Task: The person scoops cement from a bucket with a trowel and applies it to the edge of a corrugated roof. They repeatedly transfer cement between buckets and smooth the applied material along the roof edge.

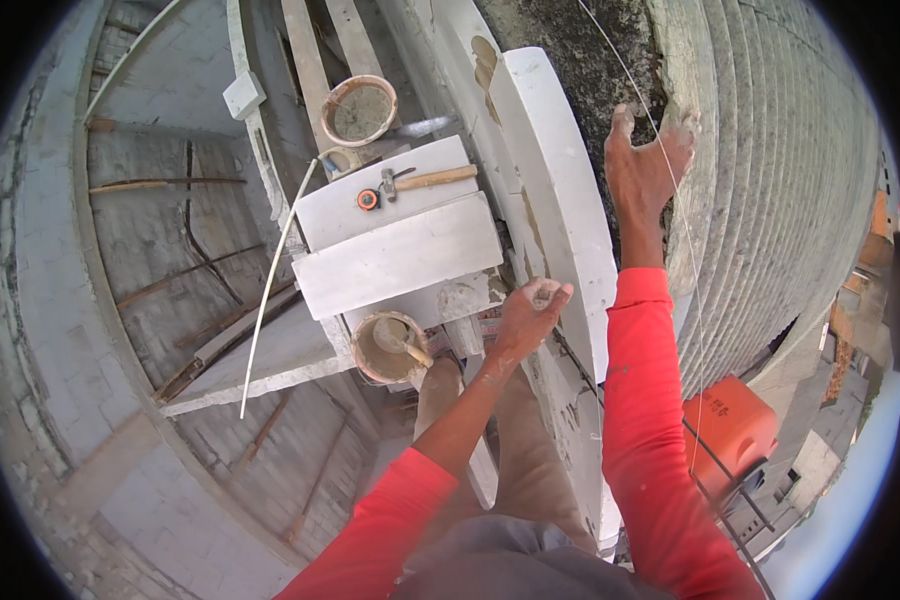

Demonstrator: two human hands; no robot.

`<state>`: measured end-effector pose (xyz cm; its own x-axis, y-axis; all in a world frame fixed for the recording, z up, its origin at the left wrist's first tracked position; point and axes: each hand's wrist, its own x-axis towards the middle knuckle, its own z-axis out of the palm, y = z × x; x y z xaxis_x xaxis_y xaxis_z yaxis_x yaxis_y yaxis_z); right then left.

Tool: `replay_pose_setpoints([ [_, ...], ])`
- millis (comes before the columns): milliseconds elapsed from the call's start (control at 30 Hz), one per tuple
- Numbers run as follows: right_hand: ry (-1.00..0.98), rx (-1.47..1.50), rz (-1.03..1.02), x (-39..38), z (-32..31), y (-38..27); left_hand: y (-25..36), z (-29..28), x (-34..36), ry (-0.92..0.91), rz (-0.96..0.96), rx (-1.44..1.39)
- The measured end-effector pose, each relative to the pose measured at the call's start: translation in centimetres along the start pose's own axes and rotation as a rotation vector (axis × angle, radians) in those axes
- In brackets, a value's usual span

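My right hand (652, 160) reaches over the wall with thumb and fingers spread, beside the grey edge of a corrugated roof (750, 190). Nothing shows between them; a thin taut string (678, 190) passes across this hand. A long white block (560, 170) sits on the wall between my hands. My left hand (532, 318) is closed near that block's lower left side, its fingertips dusted with mortar. What its fingers hold, if anything, is hidden. Left of it stands a bucket (362, 345) of mortar with a wooden-handled trowel (416, 352) in it.
Two white blocks (400, 255) lie on a platform, with a hammer (435, 178) and an orange tape measure (368, 199) on the farther one. Another mortar bucket (360, 110) stands behind. A pale thin pipe (270, 285) leans left, beside a deep drop. An orange container (732, 430) sits at right.
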<state>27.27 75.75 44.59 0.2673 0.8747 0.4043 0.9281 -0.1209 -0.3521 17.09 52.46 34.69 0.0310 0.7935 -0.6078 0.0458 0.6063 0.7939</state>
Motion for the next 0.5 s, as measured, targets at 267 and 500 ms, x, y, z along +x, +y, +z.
replay_pose_setpoints([
  [267, -0.317, 0.411, 0.147, -25.0, -15.8, 0.1, 2.9, 3.5, 0.4, 0.117, 0.133, 0.415],
  [500, -0.406, 0.312, 0.073, -30.7, -21.1, 6.8, -0.7, 0.1, -4.5, 0.266, 0.085, 0.172],
])
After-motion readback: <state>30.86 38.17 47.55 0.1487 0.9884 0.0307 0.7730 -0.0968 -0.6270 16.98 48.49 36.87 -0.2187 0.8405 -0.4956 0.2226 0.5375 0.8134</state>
